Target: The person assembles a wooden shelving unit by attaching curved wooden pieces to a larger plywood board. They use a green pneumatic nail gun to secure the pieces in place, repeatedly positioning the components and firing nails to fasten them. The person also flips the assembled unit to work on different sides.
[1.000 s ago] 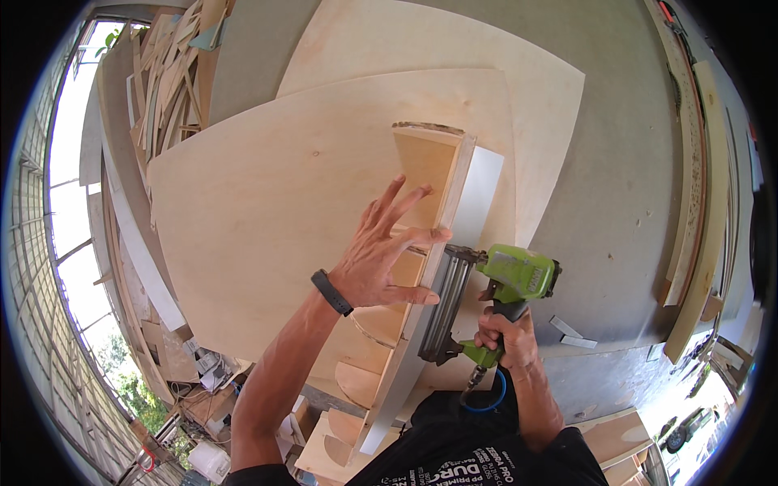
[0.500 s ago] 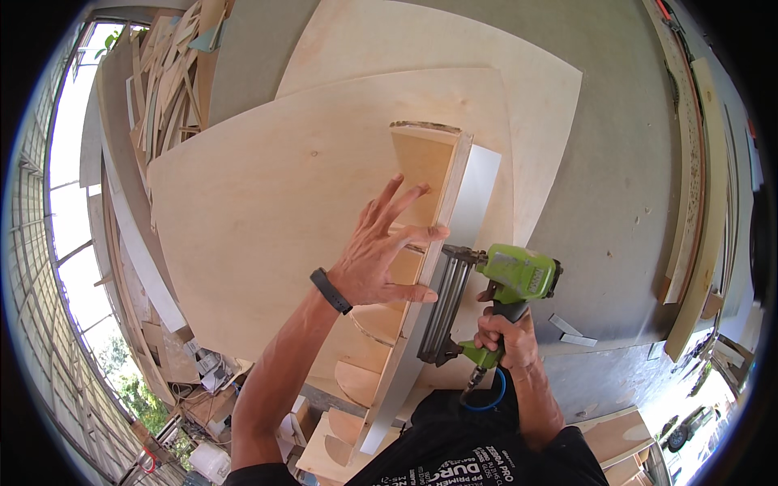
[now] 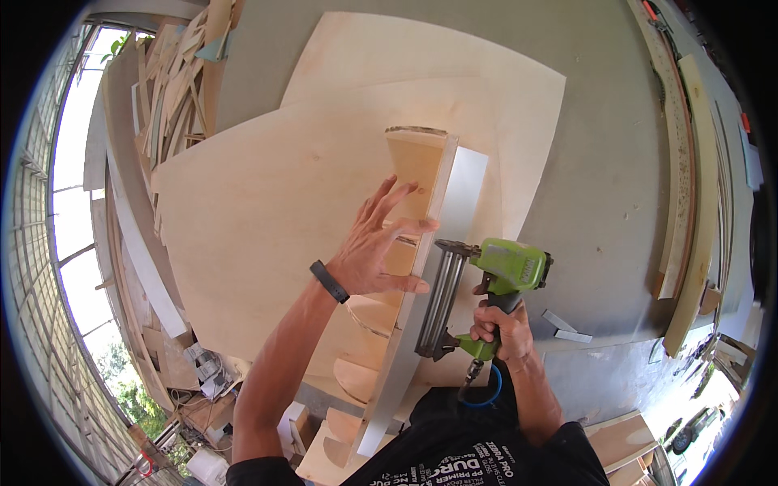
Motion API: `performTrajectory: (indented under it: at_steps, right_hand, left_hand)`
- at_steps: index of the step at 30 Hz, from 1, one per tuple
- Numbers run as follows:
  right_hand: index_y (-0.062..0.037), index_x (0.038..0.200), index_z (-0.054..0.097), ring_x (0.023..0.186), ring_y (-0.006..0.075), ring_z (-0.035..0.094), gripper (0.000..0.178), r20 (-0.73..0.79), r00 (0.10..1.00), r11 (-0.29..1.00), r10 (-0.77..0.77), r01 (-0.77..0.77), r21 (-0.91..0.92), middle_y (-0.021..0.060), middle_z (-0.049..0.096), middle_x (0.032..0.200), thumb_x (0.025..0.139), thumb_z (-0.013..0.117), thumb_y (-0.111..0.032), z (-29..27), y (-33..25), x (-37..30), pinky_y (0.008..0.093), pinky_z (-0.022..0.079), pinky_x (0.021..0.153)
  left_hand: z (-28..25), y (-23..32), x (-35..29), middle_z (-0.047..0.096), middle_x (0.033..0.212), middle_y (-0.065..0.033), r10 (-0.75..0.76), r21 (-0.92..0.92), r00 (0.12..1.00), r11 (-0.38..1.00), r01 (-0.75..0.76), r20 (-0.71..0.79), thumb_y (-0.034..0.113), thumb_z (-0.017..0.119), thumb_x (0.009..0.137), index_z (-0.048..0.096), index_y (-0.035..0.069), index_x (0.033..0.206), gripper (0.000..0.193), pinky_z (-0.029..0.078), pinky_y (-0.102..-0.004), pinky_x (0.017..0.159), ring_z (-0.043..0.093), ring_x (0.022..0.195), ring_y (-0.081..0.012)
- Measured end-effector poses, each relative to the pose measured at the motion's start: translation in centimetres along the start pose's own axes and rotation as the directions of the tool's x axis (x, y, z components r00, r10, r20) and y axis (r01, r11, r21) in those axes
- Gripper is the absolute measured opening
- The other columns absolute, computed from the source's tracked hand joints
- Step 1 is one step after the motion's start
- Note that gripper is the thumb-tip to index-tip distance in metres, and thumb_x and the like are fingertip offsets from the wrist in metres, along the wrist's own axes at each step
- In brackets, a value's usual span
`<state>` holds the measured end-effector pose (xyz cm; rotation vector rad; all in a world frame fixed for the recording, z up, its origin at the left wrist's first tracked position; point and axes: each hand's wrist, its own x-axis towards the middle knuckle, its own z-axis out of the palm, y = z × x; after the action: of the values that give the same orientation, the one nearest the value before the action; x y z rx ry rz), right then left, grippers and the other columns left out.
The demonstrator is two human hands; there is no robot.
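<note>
My right hand is wrapped tight around the handle of a green and black nail gun, seemingly so I can aim it sideways. My left hand is spread wide, with thumb and finger at the edge of a long, pale wooden frame with curved pieces, perhaps to steady it. The frame lies on big, pale, thin wood sheets. Under those is a flat grey top. Farther off are thin wood scraps and a bright barred window.

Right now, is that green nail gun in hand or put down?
In hand: the right hand grips the green nail gun by its dark handle.
</note>
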<state>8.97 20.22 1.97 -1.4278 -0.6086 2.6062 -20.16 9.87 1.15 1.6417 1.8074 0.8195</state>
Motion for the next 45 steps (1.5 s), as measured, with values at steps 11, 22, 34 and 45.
performTrajectory:
  at_steps: [11,22,34,45]
  right_hand:
    - [-0.0034,0.126,0.062,0.054,0.0105,0.046,0.035,-0.276,0.896,0.871,-0.348,0.417,0.258,-0.0027,0.045,0.066,0.091,0.064,-0.005,-16.0,-4.2,0.0,0.0339,0.048,0.060]
    - [-0.0006,0.110,0.062,0.078,0.0293,0.074,0.029,-0.380,0.808,0.882,-0.449,0.469,-0.044,0.0129,0.071,0.094,0.089,0.077,-0.014,-24.9,-5.3,-0.5,0.0435,0.062,0.069]
    - [0.0083,0.087,0.068,0.057,0.0282,0.074,0.063,-0.335,0.804,0.596,-0.491,0.030,-0.802,0.0188,0.074,0.075,0.093,0.070,-0.055,-26.9,-8.6,-4.9,0.0365,0.062,0.058]
    - [-0.0081,0.099,0.070,0.083,0.0350,0.074,0.028,0.176,0.473,-0.141,-0.864,0.109,-0.984,0.0134,0.076,0.082,0.091,0.074,-0.035,-24.5,-6.6,-11.1,0.0457,0.057,0.075]
  left_hand:
    - [0.9,1.7,-2.0,0.000,0.166,-0.0288,-0.122,0.162,0.967,0.974,0.160,-0.224,0.080,0.080,0.067,0.038,0.015,0.146,0.110,-0.003,-0.0724,0.120,-0.009,0.154,-0.0555]
    - [7.4,12.5,-5.5,0.072,0.088,-0.0225,-0.688,0.409,0.703,0.597,0.690,-0.180,0.042,0.068,0.095,0.051,-0.003,0.129,0.059,0.040,-0.0588,0.106,0.069,0.089,-0.0390]
    - [8.8,11.5,-8.3,0.072,0.094,-0.0284,-0.642,0.473,0.713,0.554,0.685,-0.280,0.027,0.064,0.098,0.031,-0.013,0.152,0.075,0.050,-0.0624,0.091,0.069,0.097,-0.0474]
    - [-10.2,22.0,-20.4,0.068,0.102,-0.0320,-0.354,0.523,0.593,0.280,0.805,-0.723,0.032,0.065,0.097,0.029,-0.020,0.151,0.083,0.053,-0.0553,0.087,0.067,0.097,-0.0458]
